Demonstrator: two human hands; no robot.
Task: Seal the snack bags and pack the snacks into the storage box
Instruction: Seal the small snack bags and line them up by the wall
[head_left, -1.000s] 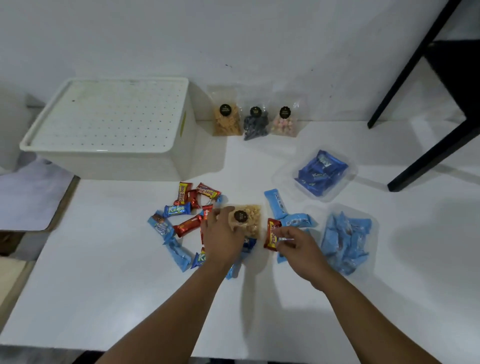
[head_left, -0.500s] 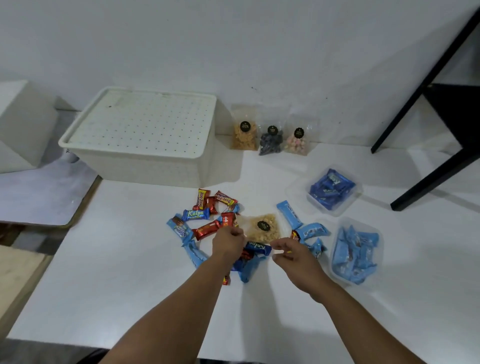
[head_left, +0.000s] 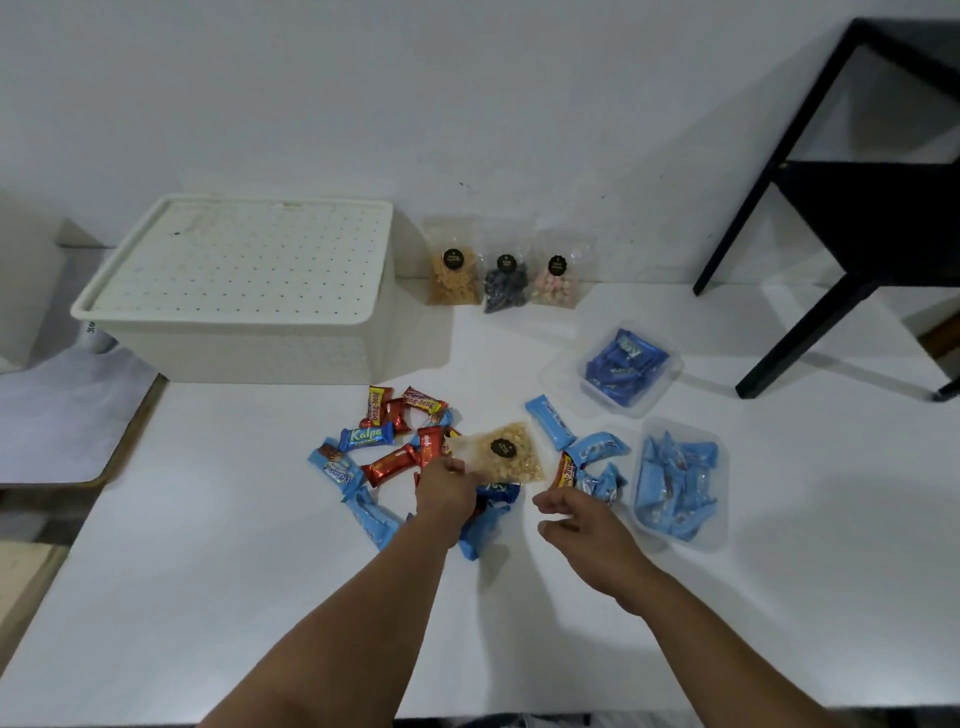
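Right hand (head_left: 582, 525) has let go and pulled back off the snack bag (head_left: 506, 453), fingers loosely curled, holding nothing. Left hand (head_left: 445, 488) pinches the bag's near corner. Bag is clear, pale nuts, black round label, lying among wrappers mid-table (head_left: 218, 545). Label text unreadable. Storage box (head_left: 244, 296) lidded, back left.

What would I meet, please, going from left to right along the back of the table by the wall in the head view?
Lidded white storage box → bag of golden snacks → bag of dark snacks → bag of pink and white snacks → black stand.
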